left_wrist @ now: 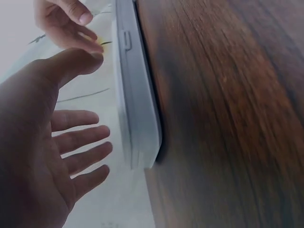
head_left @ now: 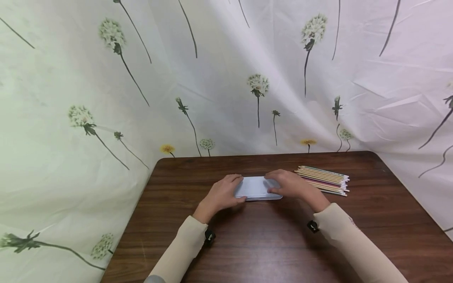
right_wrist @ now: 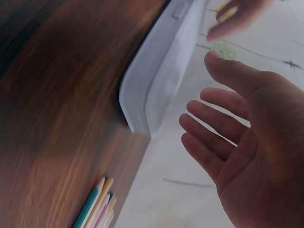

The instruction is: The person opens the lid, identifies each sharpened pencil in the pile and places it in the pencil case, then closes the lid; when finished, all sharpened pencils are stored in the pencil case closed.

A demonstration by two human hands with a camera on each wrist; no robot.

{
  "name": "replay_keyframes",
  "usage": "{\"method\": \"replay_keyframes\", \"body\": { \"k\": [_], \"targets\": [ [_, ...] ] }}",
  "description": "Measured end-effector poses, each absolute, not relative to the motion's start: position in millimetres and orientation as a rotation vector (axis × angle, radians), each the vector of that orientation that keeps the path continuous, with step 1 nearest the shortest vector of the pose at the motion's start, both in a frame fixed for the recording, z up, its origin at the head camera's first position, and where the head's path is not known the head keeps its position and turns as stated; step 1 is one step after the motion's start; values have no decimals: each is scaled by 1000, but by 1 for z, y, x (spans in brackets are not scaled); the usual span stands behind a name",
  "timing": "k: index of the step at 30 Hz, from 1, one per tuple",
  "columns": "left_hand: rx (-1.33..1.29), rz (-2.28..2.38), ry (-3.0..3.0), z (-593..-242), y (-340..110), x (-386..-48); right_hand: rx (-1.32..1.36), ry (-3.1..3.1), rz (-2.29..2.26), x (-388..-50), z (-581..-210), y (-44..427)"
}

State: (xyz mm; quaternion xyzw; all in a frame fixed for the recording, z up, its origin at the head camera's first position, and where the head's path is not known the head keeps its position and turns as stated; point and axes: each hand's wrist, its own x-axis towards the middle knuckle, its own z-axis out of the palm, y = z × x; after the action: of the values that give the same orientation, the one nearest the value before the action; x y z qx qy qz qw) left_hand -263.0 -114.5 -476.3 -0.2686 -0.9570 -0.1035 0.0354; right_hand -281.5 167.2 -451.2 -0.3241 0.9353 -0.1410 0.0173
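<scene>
A flat, pale blue-grey case (head_left: 255,188) with rounded corners lies closed on the table, its small latch (left_wrist: 127,40) on the near side. My left hand (head_left: 224,192) hovers over the case's left end, and in the left wrist view its loosely bent fingers stand apart from the case. Over the right end is my right hand (head_left: 288,184), also clear of the case in the right wrist view, thumb and fingers spread. Neither hand holds anything. To the right of the case, a row of pencils (head_left: 323,181) lies on the table, partly behind my right wrist.
The dark brown wooden table (head_left: 258,243) has rounded far corners. Right behind its back edge hangs a white cloth (head_left: 226,94) printed with dandelions, which also covers the left and right sides. A small black device (head_left: 313,226) sits at my right wrist.
</scene>
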Motion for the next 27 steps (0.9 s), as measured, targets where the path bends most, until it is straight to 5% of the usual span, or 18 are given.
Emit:
{"method": "replay_keyframes", "body": {
  "k": [27],
  "targets": [
    [-840,-156,-3071,-488,-93,-287,-1003,2874,-411,-295,-484,153]
  ]
}}
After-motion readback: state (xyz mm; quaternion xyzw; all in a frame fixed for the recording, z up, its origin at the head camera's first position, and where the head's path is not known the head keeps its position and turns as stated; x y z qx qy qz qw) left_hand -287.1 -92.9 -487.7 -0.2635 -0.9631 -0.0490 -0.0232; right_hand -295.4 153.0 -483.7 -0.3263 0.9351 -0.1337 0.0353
